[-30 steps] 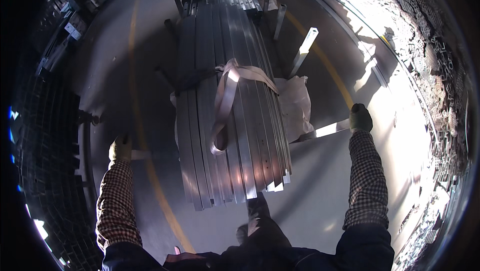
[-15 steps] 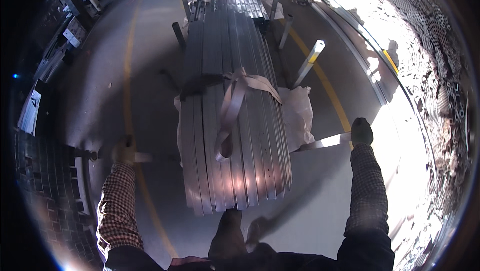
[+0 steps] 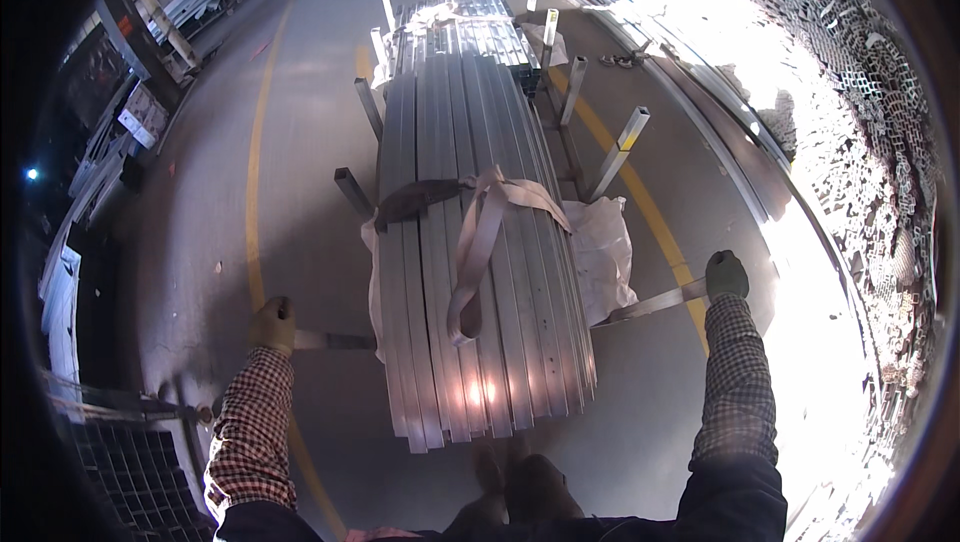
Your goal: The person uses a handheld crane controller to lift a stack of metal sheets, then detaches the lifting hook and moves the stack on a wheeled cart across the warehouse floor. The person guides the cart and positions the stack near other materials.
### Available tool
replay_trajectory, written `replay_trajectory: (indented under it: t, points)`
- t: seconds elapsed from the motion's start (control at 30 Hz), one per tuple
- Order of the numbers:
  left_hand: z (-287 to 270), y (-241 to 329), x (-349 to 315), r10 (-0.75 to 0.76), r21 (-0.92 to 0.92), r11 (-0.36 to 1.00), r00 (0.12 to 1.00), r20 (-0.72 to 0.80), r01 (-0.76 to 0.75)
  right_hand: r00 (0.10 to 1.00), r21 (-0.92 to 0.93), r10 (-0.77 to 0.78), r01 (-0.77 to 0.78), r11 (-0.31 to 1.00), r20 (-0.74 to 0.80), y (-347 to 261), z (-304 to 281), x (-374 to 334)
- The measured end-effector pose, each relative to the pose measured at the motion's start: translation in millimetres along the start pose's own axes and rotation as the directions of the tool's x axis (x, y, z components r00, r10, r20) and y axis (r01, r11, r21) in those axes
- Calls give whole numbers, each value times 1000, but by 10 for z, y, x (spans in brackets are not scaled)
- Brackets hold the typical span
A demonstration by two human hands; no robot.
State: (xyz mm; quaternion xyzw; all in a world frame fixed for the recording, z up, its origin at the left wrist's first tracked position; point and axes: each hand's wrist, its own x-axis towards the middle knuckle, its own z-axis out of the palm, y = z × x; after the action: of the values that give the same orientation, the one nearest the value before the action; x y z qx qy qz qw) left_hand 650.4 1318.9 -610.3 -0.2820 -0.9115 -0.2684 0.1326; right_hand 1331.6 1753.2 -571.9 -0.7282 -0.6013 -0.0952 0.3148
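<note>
My left hand (image 3: 273,326), in a tan glove, is closed on a flat pale strip (image 3: 330,341) at the left side of a long metal tube bundle (image 3: 490,342). On the other side my right hand (image 3: 727,275), in a dark greenish glove, is closed round a similar strip (image 3: 655,303). Whether these strips are straps or bar ends, I cannot tell; their inner ends pass out of sight beside the bundle. A looped webbing sling (image 3: 478,252) lies across the square tubes. White sheeting (image 3: 602,242) sticks out under them.
Upright metal posts (image 3: 618,154) flank the bundle, with more on its left (image 3: 352,190). Yellow lines (image 3: 258,172) run along the floor. Heaped metal pieces (image 3: 860,92) fill the right side. A dark mesh crate (image 3: 130,472) stands at lower left, with stacked profiles (image 3: 65,312) beyond.
The bundle, its posts and sling sit a little lower and further right in view. My left hand has shifted right and down slightly. Both hands keep their grip, and my feet have changed position.
</note>
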Motion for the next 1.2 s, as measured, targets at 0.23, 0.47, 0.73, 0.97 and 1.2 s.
replay_trajectory:
  t: [0.23,0.47,0.73,0.97,1.2]
  points:
    - [-206,195,311,-71,-26,997,997,3,71,1000,16,5,-6,1000,20,-217,-18,177]
    - [-139,260,949,72,-108,990,990,-118,-85,999,43,47,-48,998,25,-438,-20,165]
    - [-332,197,1302,134,-114,982,980,-150,-152,1000,23,30,-30,999,-6,-621,-245,49]
    - [-118,93,1682,140,-91,985,987,-79,-147,997,-3,70,-70,998,-14,-723,-128,-21]
    - [184,-76,1854,170,-128,975,979,-112,-184,993,-8,3,-4,1000,-119,-650,239,-43]
